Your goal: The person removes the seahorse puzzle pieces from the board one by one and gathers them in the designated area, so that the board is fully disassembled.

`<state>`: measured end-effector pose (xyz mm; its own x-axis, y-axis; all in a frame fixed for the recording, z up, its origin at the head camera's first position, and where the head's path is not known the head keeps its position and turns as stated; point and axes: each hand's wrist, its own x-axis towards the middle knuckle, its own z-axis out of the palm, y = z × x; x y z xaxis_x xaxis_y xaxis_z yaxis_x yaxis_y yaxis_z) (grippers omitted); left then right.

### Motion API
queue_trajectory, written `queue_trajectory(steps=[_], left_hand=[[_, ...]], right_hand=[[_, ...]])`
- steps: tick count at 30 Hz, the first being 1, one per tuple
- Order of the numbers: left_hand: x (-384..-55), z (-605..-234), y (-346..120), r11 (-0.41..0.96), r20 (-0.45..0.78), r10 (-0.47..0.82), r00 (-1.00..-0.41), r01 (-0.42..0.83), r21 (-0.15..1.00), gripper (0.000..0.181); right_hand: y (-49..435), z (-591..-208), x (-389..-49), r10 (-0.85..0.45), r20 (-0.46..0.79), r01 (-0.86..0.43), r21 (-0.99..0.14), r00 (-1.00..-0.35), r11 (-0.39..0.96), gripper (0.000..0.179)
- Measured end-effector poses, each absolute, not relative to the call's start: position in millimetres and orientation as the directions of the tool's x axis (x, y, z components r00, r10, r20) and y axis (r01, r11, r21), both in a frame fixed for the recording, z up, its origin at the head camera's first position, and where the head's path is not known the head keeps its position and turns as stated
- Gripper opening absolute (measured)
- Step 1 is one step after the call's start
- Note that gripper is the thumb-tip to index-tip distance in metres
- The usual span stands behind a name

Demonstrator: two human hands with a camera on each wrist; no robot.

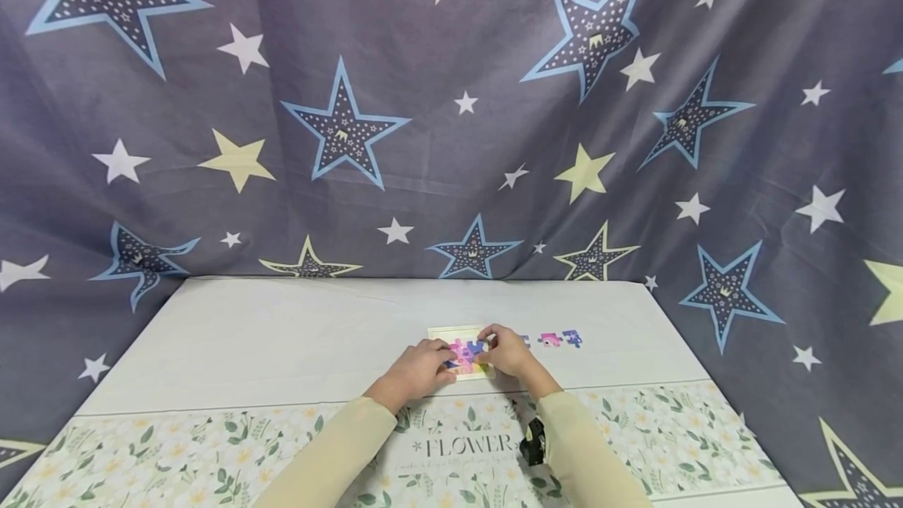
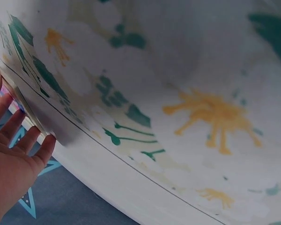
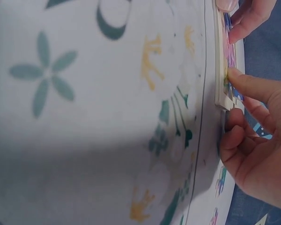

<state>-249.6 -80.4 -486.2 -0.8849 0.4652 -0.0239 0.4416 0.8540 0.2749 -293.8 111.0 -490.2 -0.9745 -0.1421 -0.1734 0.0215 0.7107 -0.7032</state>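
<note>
A small jigsaw puzzle (image 1: 462,351) in pink, blue and yellow sits in a pale tray (image 1: 451,332) on the table. My left hand (image 1: 421,367) rests at the tray's left side, its fingertips on the puzzle. The left wrist view shows that hand (image 2: 18,154) with fingers spread along the tray edge. At the right side, my right hand (image 1: 509,351) pinches a blue puzzle piece (image 1: 475,348) between thumb and index finger, over the puzzle. In the right wrist view, its thumb (image 3: 246,84) touches the puzzle, and the other fingers curl beside the tray corner.
Loose puzzle pieces lie right of the tray: a pink one (image 1: 550,340), a blue one (image 1: 572,339) and another partly behind the right hand. A floral cloth band (image 1: 282,437) crosses the table front. A starry curtain (image 1: 395,202) hangs behind the table.
</note>
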Motion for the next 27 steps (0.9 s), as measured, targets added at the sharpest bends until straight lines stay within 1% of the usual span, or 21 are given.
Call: queue_trajectory(steps=[16,27], left_hand=[[-251.3,-489.4,-79.7,0.857,-0.017,0.459,-0.888,0.437,0.274,0.041],[-250.4,-487.6,-80.0,0.857,-0.024,0.456,-0.889,0.432,0.281,0.041]], right_hand=[[109.7,-491.5,-292.9,-0.148,-0.125,-0.016,-0.711,-0.981,0.703,0.033],[112.2,-491.2,-290.8,-0.189,-0.082,-0.071,-0.728,-0.978,0.682,0.029]])
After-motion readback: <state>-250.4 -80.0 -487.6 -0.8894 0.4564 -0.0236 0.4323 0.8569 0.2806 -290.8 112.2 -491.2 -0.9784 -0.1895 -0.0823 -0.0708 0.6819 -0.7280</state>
